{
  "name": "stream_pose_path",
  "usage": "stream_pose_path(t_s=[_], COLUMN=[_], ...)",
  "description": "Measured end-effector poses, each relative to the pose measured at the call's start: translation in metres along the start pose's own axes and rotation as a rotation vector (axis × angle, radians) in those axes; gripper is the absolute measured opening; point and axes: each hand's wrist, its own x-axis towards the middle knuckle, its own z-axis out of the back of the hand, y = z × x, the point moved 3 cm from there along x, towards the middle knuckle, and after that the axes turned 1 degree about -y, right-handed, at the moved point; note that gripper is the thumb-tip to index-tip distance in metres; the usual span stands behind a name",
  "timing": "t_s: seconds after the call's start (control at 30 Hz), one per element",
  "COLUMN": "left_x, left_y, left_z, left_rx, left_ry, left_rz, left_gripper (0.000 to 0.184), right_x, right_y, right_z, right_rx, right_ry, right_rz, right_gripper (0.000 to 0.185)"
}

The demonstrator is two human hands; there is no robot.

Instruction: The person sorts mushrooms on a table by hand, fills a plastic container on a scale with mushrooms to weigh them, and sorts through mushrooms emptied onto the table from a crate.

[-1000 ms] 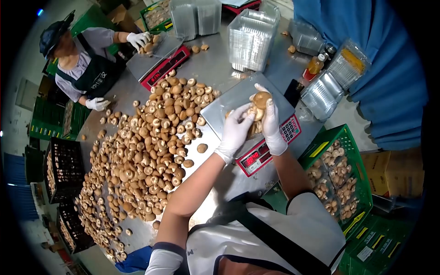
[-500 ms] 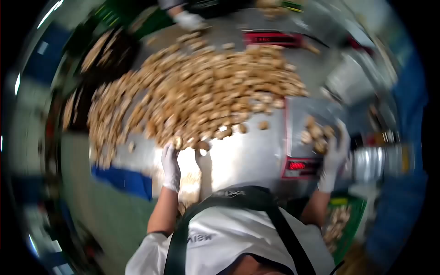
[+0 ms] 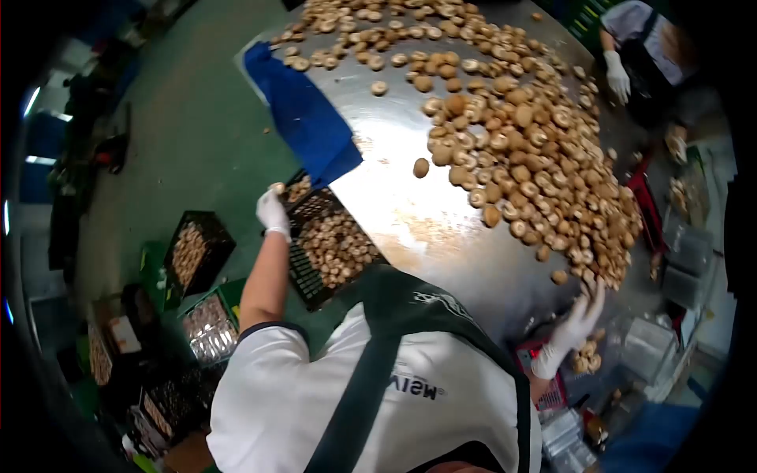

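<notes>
My left hand (image 3: 272,211), in a white glove, is out over the left edge of the table, beside a black crate (image 3: 303,272) of mushrooms. Its fingers are closed on a mushroom (image 3: 277,188). On the right, my gloved right hand (image 3: 579,319) has its fingers stretched and apart, their tips at the near edge of a large mushroom pile (image 3: 524,150). Just below that hand a small group of mushrooms (image 3: 586,359) lies on the scale, whose red edge (image 3: 524,355) is partly covered by my arm.
A blue cloth (image 3: 303,118) hangs over the left edge of the metal table (image 3: 394,201). More crates (image 3: 201,251) of mushrooms stand on the green floor. Clear plastic boxes (image 3: 650,347) are at the right. Across the table a co-worker's gloved hand (image 3: 617,76) hangs down.
My view has swung to the left. My left hand has gone from the pile's edge to beyond the table edge, mushroom in it. My right hand has moved from beside the scale to the pile.
</notes>
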Motion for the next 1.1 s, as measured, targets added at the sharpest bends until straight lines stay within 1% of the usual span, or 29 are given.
stream_pose_path(t_s=[0.03,0.07,0.1,0.13,0.17,0.2,0.27,0.3,0.33,0.4,0.43,0.47,0.5,0.53,0.6,0.67,0.73,0.77,0.8,0.93,1.0,1.03,1.1], left_x=[0.004,-0.003,0.011,0.036,0.040,0.040,0.003,-0.015,-0.030,-0.068,-0.078,-0.098,-0.120,-0.119,-0.147,-0.172,-0.196,-0.202,-0.211,-0.234,-0.244,-0.247,-0.245], left_y=[-0.010,-0.040,-0.019,0.016,0.001,-0.019,-0.084,-0.117,-0.150,-0.212,-0.211,-0.227,-0.250,-0.232,-0.260,-0.253,-0.257,-0.259,-0.264,-0.250,-0.235,-0.239,-0.234], left_z=[0.001,0.000,-0.006,-0.022,-0.014,-0.019,-0.051,-0.073,-0.089,-0.118,-0.144,-0.164,-0.180,-0.220,-0.239,-0.265,-0.266,-0.264,-0.257,-0.233,-0.222,-0.212,-0.206], left_rx=[0.194,0.438,-0.171,-0.411,0.177,0.199,0.232,0.127,0.030,0.098,0.061,0.087,-0.185,-0.199,-0.008,0.089,0.250,0.316,0.344,0.515,0.483,0.424,0.256], left_ry=[0.070,0.216,0.168,-0.003,-0.124,-0.125,-0.121,0.014,0.130,0.306,0.306,0.348,0.570,0.623,0.615,0.705,0.624,0.681,0.681,0.794,0.793,0.784,0.853], left_rz=[-0.042,-0.068,0.323,0.418,0.066,-0.126,-0.505,-0.578,-0.648,-0.865,-0.863,-0.896,-0.713,-0.819,-1.011,-0.966,-1.037,-1.000,-0.998,-1.061,-1.073,-1.090,-1.026], left_gripper=[0.028,0.025,0.031,0.040,0.045,0.044,0.043,0.043,0.044,0.044,0.043,0.044,0.044,0.045,0.050,0.054,0.059,0.063,0.063,0.063,0.062,0.060,0.056], right_x=[0.000,0.000,-0.002,-0.006,-0.010,-0.017,-0.029,-0.035,-0.041,-0.051,-0.053,-0.049,-0.042,-0.031,0.000,0.034,0.064,0.075,0.083,0.063,0.047,0.039,0.024], right_y=[0.011,0.023,0.020,0.013,0.006,0.004,0.014,0.006,0.000,-0.012,-0.018,-0.027,-0.032,-0.031,-0.021,-0.008,-0.008,-0.020,-0.033,-0.052,-0.052,-0.052,-0.053], right_z=[-0.012,-0.023,-0.029,-0.038,-0.045,-0.055,-0.071,-0.079,-0.087,-0.112,-0.128,-0.136,-0.140,-0.146,-0.175,-0.203,-0.231,-0.243,-0.248,-0.237,-0.217,-0.210,-0.195], right_rx=[-0.123,-0.263,-0.193,-0.096,-0.053,-0.005,-0.192,-0.235,-0.159,-0.090,-0.115,-0.156,-0.205,-0.227,-0.259,-0.396,-0.575,-0.714,-0.813,-0.811,-0.765,-0.764,-0.769], right_ry=[0.045,0.064,0.094,0.140,0.147,0.169,0.262,0.304,0.391,0.454,0.498,0.522,0.532,0.513,0.474,0.499,0.509,0.504,0.516,0.462,0.457,0.456,0.451], right_rz=[0.045,0.078,0.021,-0.031,-0.049,-0.067,-0.036,-0.017,-0.075,-0.118,-0.083,-0.049,-0.020,0.064,0.230,0.284,0.457,0.497,0.504,0.491,0.477,0.468,0.454], right_gripper=[0.043,0.043,0.043,0.042,0.042,0.042,0.041,0.042,0.042,0.043,0.043,0.043,0.043,0.043,0.045,0.050,0.054,0.056,0.054,0.048,0.047,0.048,0.050])
